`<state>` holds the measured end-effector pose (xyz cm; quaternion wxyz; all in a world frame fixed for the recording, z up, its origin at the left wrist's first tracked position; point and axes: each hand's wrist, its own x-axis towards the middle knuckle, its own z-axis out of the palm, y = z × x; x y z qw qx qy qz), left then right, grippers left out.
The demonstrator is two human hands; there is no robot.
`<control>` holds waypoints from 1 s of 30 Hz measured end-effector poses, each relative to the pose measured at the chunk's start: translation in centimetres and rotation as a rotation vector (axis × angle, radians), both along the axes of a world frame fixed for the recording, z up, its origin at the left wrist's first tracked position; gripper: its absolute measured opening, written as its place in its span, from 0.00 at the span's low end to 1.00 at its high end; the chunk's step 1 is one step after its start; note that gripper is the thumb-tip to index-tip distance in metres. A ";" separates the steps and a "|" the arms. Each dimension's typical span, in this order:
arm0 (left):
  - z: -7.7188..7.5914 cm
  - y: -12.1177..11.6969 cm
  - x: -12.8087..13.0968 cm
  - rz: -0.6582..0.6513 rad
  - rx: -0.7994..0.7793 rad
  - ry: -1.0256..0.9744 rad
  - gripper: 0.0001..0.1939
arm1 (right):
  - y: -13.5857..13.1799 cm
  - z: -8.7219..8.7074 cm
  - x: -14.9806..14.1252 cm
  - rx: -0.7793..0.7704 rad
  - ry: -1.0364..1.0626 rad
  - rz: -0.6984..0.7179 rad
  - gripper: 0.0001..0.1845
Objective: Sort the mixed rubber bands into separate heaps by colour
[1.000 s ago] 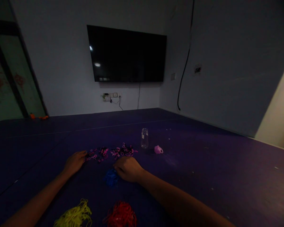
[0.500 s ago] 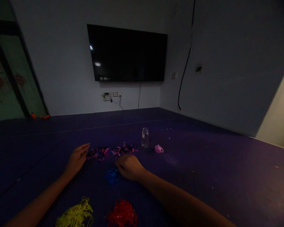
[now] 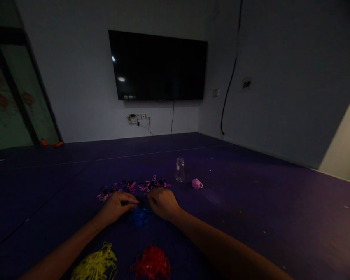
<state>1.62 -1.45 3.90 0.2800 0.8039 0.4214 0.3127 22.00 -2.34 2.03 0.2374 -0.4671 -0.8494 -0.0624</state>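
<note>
My left hand (image 3: 118, 206) lies beside a small pile of blue bands (image 3: 140, 216), thumb and fingers pinched together at its upper left edge. Opposite it, my right hand (image 3: 163, 203) is closed, knuckles up, at the pile's upper right. Whatever either hand holds is too small and dark to make out. Just beyond my hands lie two loose clusters of pink and black loops, a left one (image 3: 130, 186) and a right one (image 3: 155, 183). Nearer to me are a heap of yellow rubber bands (image 3: 96, 263) and a heap of red rubber bands (image 3: 152, 263).
A clear bottle (image 3: 180, 170) without a lid stands upright past my right hand. To its right sits a pink cap with a ring (image 3: 197, 183). All rest on a dark purple surface (image 3: 236, 217). A television (image 3: 160, 66) hangs on the far wall.
My left hand has moved right and nearer, from the left cluster of loops to the blue pile, its fingers now pinched. My right hand has barely shifted.
</note>
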 end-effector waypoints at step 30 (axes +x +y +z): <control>-3.6 6.5 -8.7 0.360 0.459 0.518 0.20 | 0.6 -0.8 0.0 0.005 -0.030 0.219 0.19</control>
